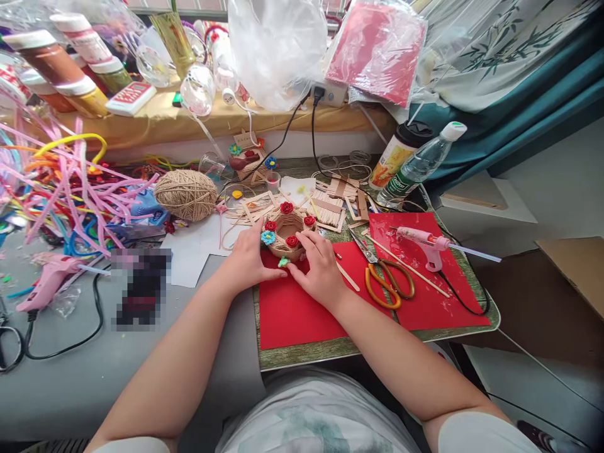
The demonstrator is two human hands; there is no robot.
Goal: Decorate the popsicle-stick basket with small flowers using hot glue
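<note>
You have the twine-wound basket [289, 221] between your hands, over the red sheet [302, 321]. Your left hand [245, 255] cups its side, thumb and fingers wide apart; your right hand [321, 267] has fingers at the front-right rim and thumb by the green leaf [284, 262], though you can't tell whether it pinches anything. Best to steady the wall with your left, press lightly and spare the red roses [286, 207]. Scissors [377, 267] and a pink glue gun [427, 242] lie right on the wood-grain table [292, 360]; a cloth-covered shelf [198, 123] runs behind, a teal curtain [533, 100] hangs beyond.
</note>
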